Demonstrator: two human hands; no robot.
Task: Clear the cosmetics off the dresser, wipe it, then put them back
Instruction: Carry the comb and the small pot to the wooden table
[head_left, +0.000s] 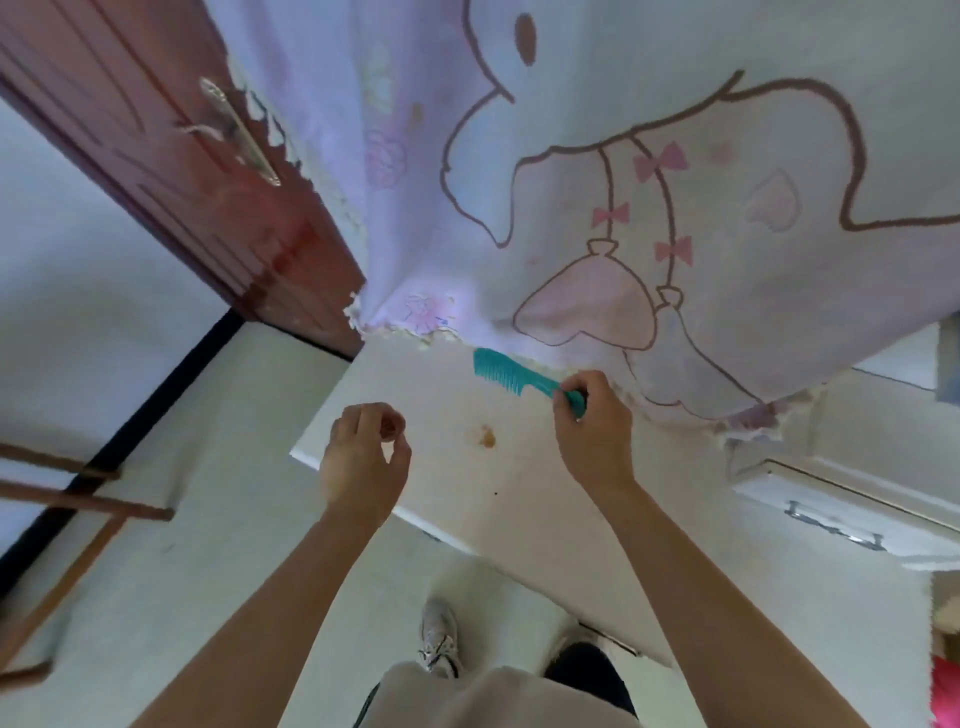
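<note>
Nearest the camera, 2 bare forearms reach out over the white bench (545, 499). The left hand (363, 457) hovers above the bench's near-left corner, its fingers (389, 423) curled loosely and holding nothing. The right hand (592, 431) pinches the handle of a teal comb (511, 375) between thumb and fingers, the teeth pointing left, low over the bench just in front of the hanging cartoon curtain (623, 182).

The bench looks bare apart from a small brown stain (487, 436) between the hands; no other cosmetics are visible. Whether the comb is being lifted off or set back cannot be told from here.

Either way, the handle grip should stay firm and the comb level, so the teeth clear the curtain's frayed hem. The stain judges as needing a wipe before anything rests there. Beyond, a red-brown door (171, 171) stands at left.
</note>
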